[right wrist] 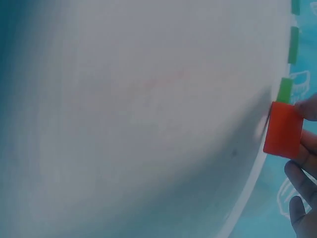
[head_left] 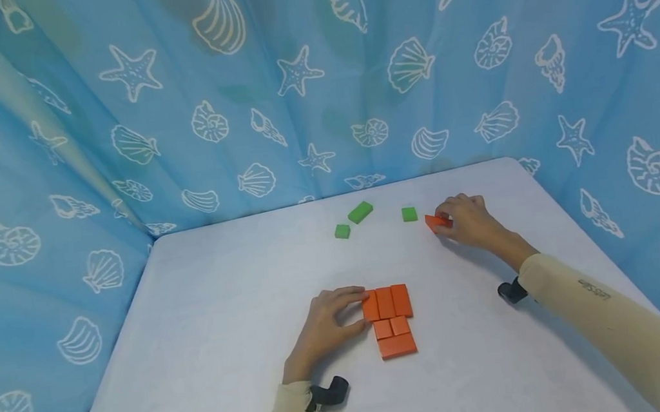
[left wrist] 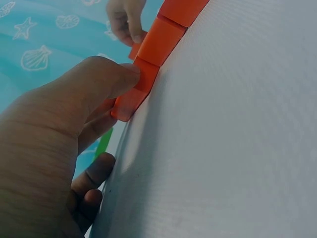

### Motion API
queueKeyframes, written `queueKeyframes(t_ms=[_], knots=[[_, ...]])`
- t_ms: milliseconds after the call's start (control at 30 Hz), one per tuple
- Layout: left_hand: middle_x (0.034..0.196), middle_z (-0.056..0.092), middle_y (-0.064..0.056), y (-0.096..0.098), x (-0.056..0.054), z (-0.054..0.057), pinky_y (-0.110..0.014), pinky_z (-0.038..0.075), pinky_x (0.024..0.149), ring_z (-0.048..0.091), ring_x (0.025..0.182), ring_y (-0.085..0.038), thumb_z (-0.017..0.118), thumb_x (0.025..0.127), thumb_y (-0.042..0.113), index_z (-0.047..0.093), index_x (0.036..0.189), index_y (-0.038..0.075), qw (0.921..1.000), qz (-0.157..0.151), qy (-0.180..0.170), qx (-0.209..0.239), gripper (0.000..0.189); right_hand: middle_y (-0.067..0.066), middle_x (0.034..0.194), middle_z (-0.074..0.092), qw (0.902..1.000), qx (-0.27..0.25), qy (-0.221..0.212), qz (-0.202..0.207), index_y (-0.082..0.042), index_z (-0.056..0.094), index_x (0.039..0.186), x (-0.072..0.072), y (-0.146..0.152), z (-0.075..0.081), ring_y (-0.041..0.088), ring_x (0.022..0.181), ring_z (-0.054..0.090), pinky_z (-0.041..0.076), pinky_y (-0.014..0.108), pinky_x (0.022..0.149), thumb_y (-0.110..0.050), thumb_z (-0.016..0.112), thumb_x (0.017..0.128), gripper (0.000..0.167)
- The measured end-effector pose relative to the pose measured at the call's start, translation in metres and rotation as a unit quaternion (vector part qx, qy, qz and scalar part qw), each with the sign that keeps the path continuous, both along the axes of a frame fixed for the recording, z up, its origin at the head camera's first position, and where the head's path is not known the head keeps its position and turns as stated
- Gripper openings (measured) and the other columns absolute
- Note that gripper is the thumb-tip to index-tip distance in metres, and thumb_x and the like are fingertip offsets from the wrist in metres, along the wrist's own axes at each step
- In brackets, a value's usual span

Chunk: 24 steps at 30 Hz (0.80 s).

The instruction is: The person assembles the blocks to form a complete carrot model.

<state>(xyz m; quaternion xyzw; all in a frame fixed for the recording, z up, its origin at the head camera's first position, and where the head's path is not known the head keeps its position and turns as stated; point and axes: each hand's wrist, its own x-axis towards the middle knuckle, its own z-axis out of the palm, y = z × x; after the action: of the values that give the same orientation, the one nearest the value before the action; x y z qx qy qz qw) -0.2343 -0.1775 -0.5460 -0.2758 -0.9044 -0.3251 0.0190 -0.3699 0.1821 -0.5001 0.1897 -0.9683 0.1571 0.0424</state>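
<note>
On the white table, several orange blocks (head_left: 385, 303) lie together: a row of upright rectangles, two small squares below, and a wider rectangle at the bottom. My left hand (head_left: 330, 322) is at this group's left side, thumb and forefinger pinching the leftmost orange block (head_left: 369, 306) at its ends. In the left wrist view the thumb (left wrist: 119, 77) presses against orange blocks. Farther back on the right, my right hand (head_left: 467, 221) pinches a separate orange block (head_left: 433, 223) between thumb and fingers. The right wrist view shows that block's flat rectangular face (right wrist: 284, 130).
Three green blocks lie toward the table's back: a square one (head_left: 409, 214) left of my right hand, a longer one (head_left: 360, 212), and a small one (head_left: 342, 231). A blue curtain (head_left: 278, 132) with shell and starfish prints hangs behind the white table (head_left: 228, 317).
</note>
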Motion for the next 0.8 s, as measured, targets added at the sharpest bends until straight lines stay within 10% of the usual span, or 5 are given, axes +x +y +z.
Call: queueKeyframes(t_ms=[800], knots=[[0.14, 0.056, 0.012, 0.001, 0.0, 0.001, -0.048, 0.033, 0.106, 0.048, 0.127, -0.015, 0.073, 0.09, 0.039, 0.064, 0.135, 0.027, 1.0, 0.003, -0.001, -0.008, 0.048, -0.003, 0.104, 0.066, 0.987, -0.069, 0.068, 0.128, -0.014, 0.071, 0.107, 0.109, -0.043, 0.027, 0.022, 0.109, 0.054, 0.033, 0.052, 0.095, -0.024, 0.081, 0.081, 0.029]])
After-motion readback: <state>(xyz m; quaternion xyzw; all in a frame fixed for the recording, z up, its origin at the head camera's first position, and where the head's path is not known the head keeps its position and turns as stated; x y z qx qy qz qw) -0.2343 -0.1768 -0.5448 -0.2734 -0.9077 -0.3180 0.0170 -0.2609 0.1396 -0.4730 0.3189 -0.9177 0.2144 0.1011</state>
